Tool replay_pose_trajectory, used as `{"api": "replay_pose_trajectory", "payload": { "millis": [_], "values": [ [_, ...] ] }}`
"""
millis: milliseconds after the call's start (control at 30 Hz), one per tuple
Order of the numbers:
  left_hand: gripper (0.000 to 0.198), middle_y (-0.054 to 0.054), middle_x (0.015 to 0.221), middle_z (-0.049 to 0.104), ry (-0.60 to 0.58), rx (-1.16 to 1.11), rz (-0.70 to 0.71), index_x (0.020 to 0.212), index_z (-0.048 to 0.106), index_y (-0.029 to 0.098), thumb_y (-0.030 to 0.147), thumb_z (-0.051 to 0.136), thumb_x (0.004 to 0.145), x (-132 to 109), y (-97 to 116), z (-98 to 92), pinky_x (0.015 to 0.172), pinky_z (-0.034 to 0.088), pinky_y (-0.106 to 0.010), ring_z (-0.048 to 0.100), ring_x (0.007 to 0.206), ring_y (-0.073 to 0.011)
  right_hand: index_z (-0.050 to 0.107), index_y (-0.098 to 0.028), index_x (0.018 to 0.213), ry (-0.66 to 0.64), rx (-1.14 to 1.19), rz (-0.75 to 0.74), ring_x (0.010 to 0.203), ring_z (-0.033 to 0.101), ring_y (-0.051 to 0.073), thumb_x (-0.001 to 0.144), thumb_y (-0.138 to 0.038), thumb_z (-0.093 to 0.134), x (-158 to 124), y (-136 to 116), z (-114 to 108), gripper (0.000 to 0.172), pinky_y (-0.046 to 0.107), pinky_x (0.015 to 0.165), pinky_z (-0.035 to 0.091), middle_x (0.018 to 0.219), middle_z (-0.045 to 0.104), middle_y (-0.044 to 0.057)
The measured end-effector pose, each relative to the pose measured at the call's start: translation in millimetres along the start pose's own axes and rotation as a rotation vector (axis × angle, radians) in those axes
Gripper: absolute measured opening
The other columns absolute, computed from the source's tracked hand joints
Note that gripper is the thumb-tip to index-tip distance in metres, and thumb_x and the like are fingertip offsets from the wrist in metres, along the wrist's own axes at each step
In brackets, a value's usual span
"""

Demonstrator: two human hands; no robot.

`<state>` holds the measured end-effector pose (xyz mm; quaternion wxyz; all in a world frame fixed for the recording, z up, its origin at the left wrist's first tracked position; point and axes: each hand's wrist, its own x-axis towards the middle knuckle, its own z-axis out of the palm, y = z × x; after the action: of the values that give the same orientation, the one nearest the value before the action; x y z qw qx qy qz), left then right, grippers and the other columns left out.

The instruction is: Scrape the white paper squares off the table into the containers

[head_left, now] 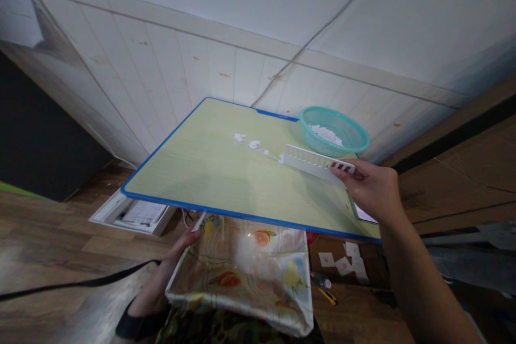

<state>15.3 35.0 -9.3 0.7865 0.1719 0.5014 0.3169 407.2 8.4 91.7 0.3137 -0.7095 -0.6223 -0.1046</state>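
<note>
My right hand (373, 188) is closed around one end of a white slotted plastic strip (308, 164), held on edge over the pale yellow-green tabletop (226, 183). Against the strip's far end lie small white pieces (281, 158), perhaps paper. More small white pieces (254, 144) lie in a loose line to its left. Below the table's near edge, my left hand (191, 235) grips the left rim of a tray (258, 306) lined with shiny fruit-patterned sheeting. The tray sits over my lap, its far side under the tabletop edge. Part of my left fingers is hidden.
A turquoise plastic basin (357, 142) with many white bits (326, 133) stands at the table's back right. A phone-like device (365, 214) lies near the right edge. Beneath are a white box (155, 220), square cards (344, 265) and a yellow cutter (328, 295). A wall borders the table behind.
</note>
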Motion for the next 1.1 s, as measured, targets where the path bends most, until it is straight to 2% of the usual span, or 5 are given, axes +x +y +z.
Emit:
{"api": "replay_pose_trajectory", "payload": {
  "millis": [167,300,533,800,1100],
  "values": [
    [0.062,-0.009,0.103,0.081,0.031,0.010,0.001,0.136,0.059,0.021,0.031,0.073,0.076,-4.1,2.4,7.3,0.085,0.057,-0.041,0.071,0.102,-0.0345,0.075,-0.019,0.099,0.056,0.050,0.019,0.063,0.068,0.019,0.084,-0.034,0.065,4.6,-13.1,9.3,0.024,0.028,0.058,0.049,0.081,0.076,0.006],
    [0.061,-0.009,0.103,0.081,0.064,0.003,0.028,0.134,0.061,0.021,0.031,0.073,0.076,-7.4,5.3,11.3,0.084,0.057,-0.040,0.071,0.102,-0.0346,0.076,-0.019,0.096,0.025,0.057,0.014,0.060,0.067,0.018,0.084,-0.034,0.064,8.6,-23.2,19.2,0.022,0.027,0.056,0.048,0.076,0.075,0.005],
    [0.065,-0.013,0.111,0.078,-0.002,-0.034,-0.083,0.138,0.056,0.018,0.027,0.073,0.076,-4.8,5.4,5.9,0.084,0.058,-0.045,0.071,0.102,-0.0370,0.074,-0.018,0.097,-0.051,0.217,0.041,0.062,0.067,0.017,0.084,-0.037,0.063,7.7,-31.1,30.9,0.026,0.026,0.055,0.049,0.078,0.075,0.004],
    [0.070,-0.013,0.115,0.077,-0.038,-0.073,-0.075,0.145,0.048,0.020,0.029,0.071,0.079,-7.8,7.9,5.0,0.087,0.056,-0.046,0.071,0.102,-0.0364,0.075,-0.019,0.097,-0.002,0.265,0.043,0.070,0.069,0.023,0.085,-0.035,0.060,19.6,-50.7,53.9,0.025,0.029,0.058,0.052,0.077,0.075,0.005],
    [0.074,-0.010,0.119,0.075,-0.019,-0.083,-0.083,0.148,0.042,0.023,0.030,0.070,0.080,-11.4,11.0,4.3,0.089,0.056,-0.041,0.071,0.103,-0.0333,0.075,-0.018,0.097,-0.034,0.279,0.037,0.065,0.066,0.021,0.085,-0.037,0.059,19.8,-56.8,51.7,0.027,0.028,0.055,0.048,0.075,0.074,0.005]
  ]
}}
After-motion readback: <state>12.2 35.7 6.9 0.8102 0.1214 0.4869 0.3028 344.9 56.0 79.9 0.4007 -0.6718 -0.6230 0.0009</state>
